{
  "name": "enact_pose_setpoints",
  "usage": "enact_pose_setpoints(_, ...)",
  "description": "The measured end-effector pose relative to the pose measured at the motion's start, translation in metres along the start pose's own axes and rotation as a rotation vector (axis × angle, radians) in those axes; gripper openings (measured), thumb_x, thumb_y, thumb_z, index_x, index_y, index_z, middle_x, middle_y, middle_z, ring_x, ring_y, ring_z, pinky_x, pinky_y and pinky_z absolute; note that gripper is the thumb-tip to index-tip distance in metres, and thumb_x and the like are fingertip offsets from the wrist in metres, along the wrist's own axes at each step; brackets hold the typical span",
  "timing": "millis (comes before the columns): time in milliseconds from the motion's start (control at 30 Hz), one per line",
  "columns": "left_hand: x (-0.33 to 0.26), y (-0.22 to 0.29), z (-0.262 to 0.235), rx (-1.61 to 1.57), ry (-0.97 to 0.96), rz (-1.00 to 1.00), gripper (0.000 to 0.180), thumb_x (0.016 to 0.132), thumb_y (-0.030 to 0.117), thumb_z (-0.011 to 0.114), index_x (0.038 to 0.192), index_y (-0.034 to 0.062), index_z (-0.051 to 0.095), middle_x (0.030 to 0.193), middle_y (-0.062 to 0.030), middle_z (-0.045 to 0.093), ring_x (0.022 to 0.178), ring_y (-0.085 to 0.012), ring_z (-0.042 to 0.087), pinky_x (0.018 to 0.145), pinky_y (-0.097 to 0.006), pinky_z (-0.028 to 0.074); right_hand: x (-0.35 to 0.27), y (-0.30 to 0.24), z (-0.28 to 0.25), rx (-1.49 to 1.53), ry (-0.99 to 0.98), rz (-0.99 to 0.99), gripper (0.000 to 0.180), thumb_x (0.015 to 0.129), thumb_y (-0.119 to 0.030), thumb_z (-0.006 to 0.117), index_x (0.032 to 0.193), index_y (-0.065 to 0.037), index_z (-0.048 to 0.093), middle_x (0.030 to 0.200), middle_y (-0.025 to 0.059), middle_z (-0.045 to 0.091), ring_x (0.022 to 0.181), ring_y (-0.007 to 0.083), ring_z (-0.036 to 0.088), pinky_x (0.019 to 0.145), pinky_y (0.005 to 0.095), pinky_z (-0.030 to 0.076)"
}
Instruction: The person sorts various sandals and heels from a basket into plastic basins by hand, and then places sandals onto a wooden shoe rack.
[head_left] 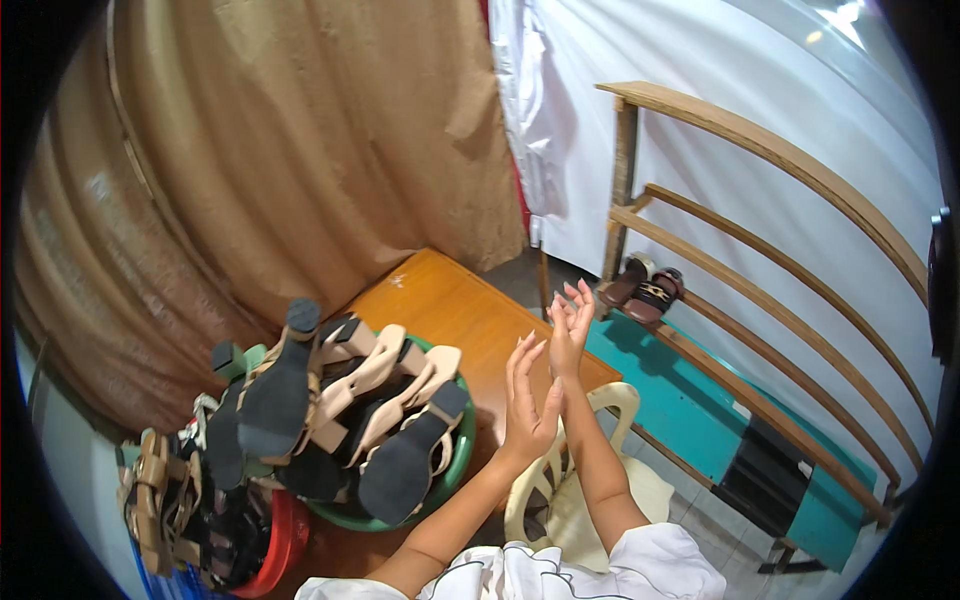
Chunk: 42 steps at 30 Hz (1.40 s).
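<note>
In front of me both my hands are raised with nothing in them. My left hand (528,405) has its fingers stretched out and thumb apart. My right hand (570,325) is a little farther off and to the right, its fingers spread and slightly bent. The two hands are close together; I cannot tell if they touch. Left of them a green basin (462,440) is heaped with block-heeled sandals (375,375), beige straps and black soles showing, several lying upside down. The nearest sandal (405,475) to my left arm lies sole-up at the basin's rim.
The basin stands on a brown wooden table (440,285). A red basin (288,540) and a blue basket (165,585) hold more footwear. Right are a cream plastic chair (640,480), a wooden rack (760,130) with a dark pair of sandals (650,292), and a teal bench (690,420).
</note>
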<state>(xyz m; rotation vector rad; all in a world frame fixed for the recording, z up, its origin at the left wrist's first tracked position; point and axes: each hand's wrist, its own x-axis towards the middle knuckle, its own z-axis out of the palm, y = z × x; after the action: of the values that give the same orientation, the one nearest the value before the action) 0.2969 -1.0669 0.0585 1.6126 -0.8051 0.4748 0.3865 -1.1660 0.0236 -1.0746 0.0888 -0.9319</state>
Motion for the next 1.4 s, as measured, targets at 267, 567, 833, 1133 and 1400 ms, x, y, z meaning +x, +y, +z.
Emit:
enact_pose_setpoints(267,-0.011,0.077,-0.141,0.023,0.31,0.102,0.05,0.074,0.015,0.051,0.12,0.0006,0.035,0.129,-0.0191,0.029,0.121,-0.0286,0.029,0.099,-0.037,0.022,-0.102,-0.106,0.12,0.117,-0.55,-0.162,0.04,0.081,-0.003,0.048,0.119,-0.005,0.036,0.12,0.0097,0.036,0.105,0.0168,0.041,0.085,0.0286,0.037)
enact_pose_setpoints(567,-0.091,0.137,-0.298,0.283,0.743,0.104,0.049,0.077,0.016,0.051,0.12,0.0003,0.035,0.128,-0.017,0.029,0.12,-0.0262,0.03,0.1,-0.037,0.021,-0.253,-0.168,0.186,0.093,-1.023,-0.284,0.044,0.072,-0.006,0.061,0.112,-0.002,0.044,0.117,0.018,0.038,0.107,0.0299,0.04,0.09,0.0361,0.034)
enact_pose_setpoints(833,-0.183,0.171,-0.401,0.67,1.088,-0.032,0.039,0.079,0.008,0.046,0.117,0.002,0.041,0.124,-0.012,0.04,0.114,-0.0223,0.038,0.094,-0.035,0.027,-0.364,-0.162,0.244,0.09,-1.355,-0.213,0.04,0.074,-0.005,0.06,0.11,-0.002,0.045,0.113,0.0165,0.041,0.102,0.0242,0.046,0.082,0.031,0.041)
enact_pose_setpoints(1133,-0.231,0.208,-0.464,0.855,1.271,-0.07,0.032,0.078,0.007,0.052,0.11,0.0024,0.047,0.096,-0.0036,0.047,0.075,-0.0089,0.037,0.066,-0.022,0.031,-0.443,-0.151,0.287,0.218,-1.499,0.31,0.047,0.084,-0.014,0.053,0.122,-0.002,0.029,0.094,0.0143,0.055,0.079,0.0166,0.057,0.066,0.0254,0.046)
enact_pose_setpoints(1400,-0.251,0.196,-0.493,0.775,1.045,-0.458,0.041,0.087,0.033,0.045,0.114,0.002,0.043,0.083,-0.0108,0.056,0.069,-0.0188,0.054,0.065,-0.029,0.043,-0.474,-0.143,0.305,0.364,-1.441,0.615,0.066,0.088,-0.019,0.047,0.13,-0.011,-0.002,0.096,0.019,0.054,0.074,0.0178,0.059,0.061,0.0259,0.049)
